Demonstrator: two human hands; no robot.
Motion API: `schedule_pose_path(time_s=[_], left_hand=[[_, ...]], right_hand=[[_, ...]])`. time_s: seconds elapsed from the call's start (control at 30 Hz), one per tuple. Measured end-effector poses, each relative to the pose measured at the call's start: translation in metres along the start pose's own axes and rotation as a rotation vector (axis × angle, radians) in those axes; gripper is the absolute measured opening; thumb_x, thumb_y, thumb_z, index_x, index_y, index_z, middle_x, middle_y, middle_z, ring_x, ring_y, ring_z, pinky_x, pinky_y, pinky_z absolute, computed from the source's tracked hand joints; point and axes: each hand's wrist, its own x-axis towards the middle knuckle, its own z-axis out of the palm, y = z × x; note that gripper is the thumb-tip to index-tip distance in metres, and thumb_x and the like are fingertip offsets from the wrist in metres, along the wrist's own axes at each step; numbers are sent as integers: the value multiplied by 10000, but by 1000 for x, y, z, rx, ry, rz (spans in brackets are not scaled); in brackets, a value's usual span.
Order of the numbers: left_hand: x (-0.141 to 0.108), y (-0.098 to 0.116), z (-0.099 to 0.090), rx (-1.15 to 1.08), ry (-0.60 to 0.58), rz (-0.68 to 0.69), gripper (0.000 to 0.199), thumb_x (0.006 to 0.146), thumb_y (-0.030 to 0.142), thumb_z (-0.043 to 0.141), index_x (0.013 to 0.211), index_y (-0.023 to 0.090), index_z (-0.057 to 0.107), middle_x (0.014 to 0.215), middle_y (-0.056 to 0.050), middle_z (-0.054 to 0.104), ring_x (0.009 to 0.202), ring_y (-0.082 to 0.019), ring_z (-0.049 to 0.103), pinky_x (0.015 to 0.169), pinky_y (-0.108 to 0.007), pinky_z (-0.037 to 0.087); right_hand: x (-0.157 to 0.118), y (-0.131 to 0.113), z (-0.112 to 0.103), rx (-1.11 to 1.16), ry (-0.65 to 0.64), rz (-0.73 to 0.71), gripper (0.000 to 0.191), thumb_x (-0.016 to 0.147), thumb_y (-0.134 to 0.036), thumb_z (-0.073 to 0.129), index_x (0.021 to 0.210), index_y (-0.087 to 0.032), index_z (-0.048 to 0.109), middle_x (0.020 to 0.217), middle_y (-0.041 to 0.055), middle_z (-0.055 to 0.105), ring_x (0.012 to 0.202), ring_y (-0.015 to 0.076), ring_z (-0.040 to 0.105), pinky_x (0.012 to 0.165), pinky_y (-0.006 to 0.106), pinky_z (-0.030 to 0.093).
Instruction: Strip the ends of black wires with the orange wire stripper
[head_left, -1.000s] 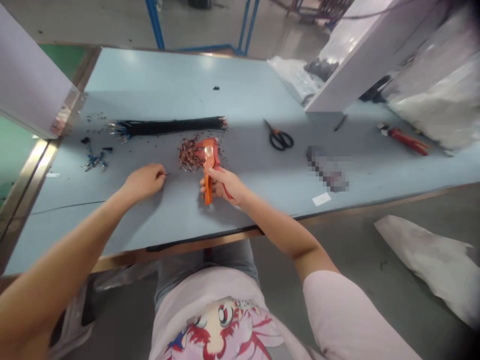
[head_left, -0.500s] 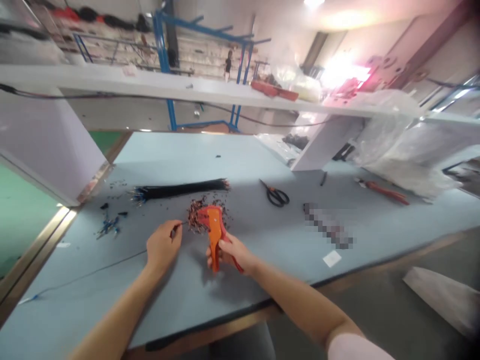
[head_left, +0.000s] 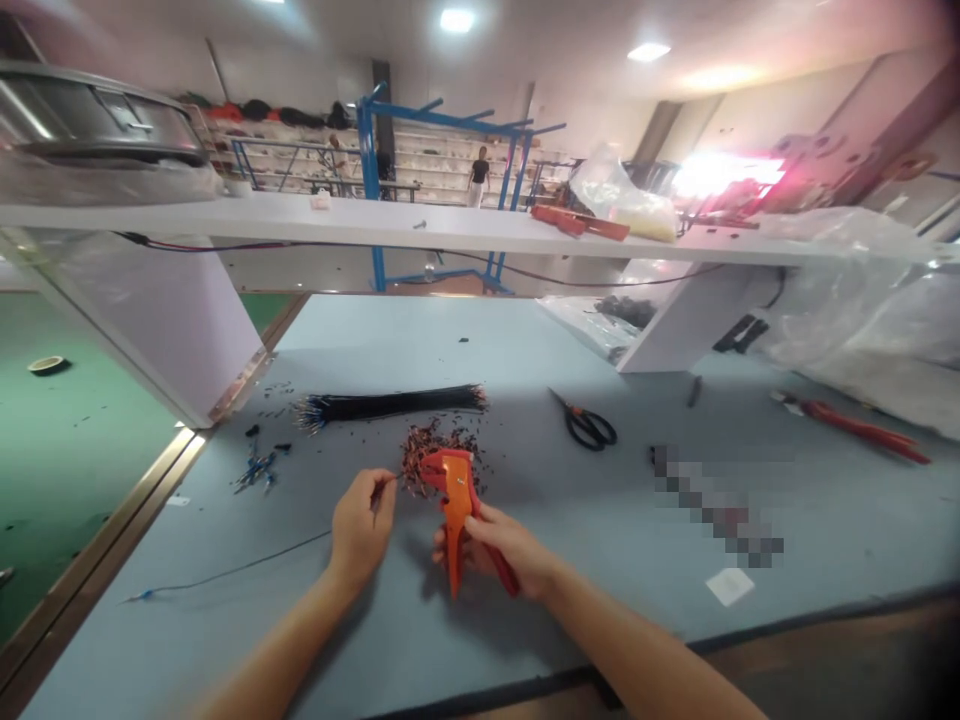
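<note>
A thin dark wire [head_left: 247,567] is pinched in my left hand [head_left: 363,525]; its blue-tipped end lies at the left on the table, and its other end pokes toward the tool's jaws. My right hand [head_left: 499,550] is wrapped round the handles of an orange and red wire stripper [head_left: 457,490]. Under and behind the tool's head lies a pile of small copper-coloured scraps [head_left: 424,447]. Behind the pile is a bundle of black wires [head_left: 394,403]. Several blue-tipped pieces [head_left: 257,470] sit to its left. Whether the wire touches the jaws I cannot tell.
Black-handled scissors [head_left: 589,428] lie right of the pile, with red-handled pliers [head_left: 862,428] farther right. A white paper square [head_left: 730,587] is near the front edge. A white shelf [head_left: 480,228] spans the back, and plastic bags [head_left: 847,290] stand at the right. A person [head_left: 479,177] is far off.
The camera view has shifted, so the table appears lower and more of the room shows. Both hands keep their hold; the stripper's handles look slightly more spread.
</note>
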Motion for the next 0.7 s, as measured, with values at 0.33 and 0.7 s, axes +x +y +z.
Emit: schedule_pose_path(time_s=[0.33,0.7], left_hand=[[-4,4,1,-41,6,96,120,869,264,521,863,186,612,765,-7,576,684,-122,518,653,-250,412],[-5,10,1,-200,-30,30,105,867,249,523,845,191,608,752,-1,551,667,-109,497,617,-241,406]], right_hand=[[-8,-9,5,-113,97,28,441,754,-454,695,1024,-155,519,859,73,653,724,197,677,651,335,533],[-12,-12,5,-103,-2,150,463,803,-449,650,1133,-156,509,933,105,652,800,231,674,698,396,542]])
